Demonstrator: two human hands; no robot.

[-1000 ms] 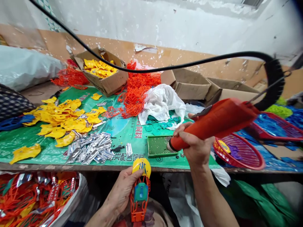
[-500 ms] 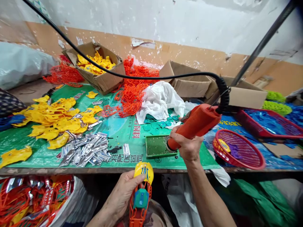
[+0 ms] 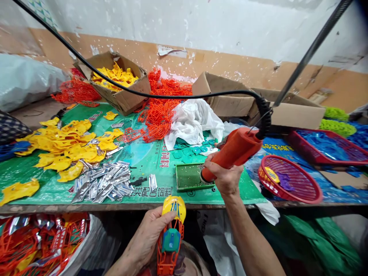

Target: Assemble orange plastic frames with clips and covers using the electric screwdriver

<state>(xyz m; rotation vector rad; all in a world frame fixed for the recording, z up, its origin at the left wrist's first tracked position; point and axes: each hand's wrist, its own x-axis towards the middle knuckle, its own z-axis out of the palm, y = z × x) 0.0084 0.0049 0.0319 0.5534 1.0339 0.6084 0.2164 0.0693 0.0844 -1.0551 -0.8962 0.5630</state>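
My left hand point(image 3: 153, 226) pinches the yellow round end of an orange frame piece point(image 3: 167, 258) with a teal block point(image 3: 171, 240) in its middle, below the table's front edge. My right hand point(image 3: 227, 176) is wrapped round a red power screwdriver point(image 3: 234, 151), tilted, its lower end over the right side of a green tray point(image 3: 186, 178) of small parts. A black coiled cable point(image 3: 263, 117) leaves its top. The tool's tip is hidden. Left of the tray lie silver metal strips point(image 3: 107, 182) and a heap of yellow pieces point(image 3: 77, 140).
Cardboard boxes point(image 3: 129, 96) stand along the wall. Orange frames point(image 3: 161, 115) and a white cloth point(image 3: 194, 119) lie behind the tray. At right are a red round basket point(image 3: 304, 184) and a red tray point(image 3: 353, 153). A sack point(image 3: 92, 245) of assembled pieces sits at lower left.
The red screwdriver and my right hand have shifted slightly left. The left hand's hold on the orange and yellow piece is unchanged.
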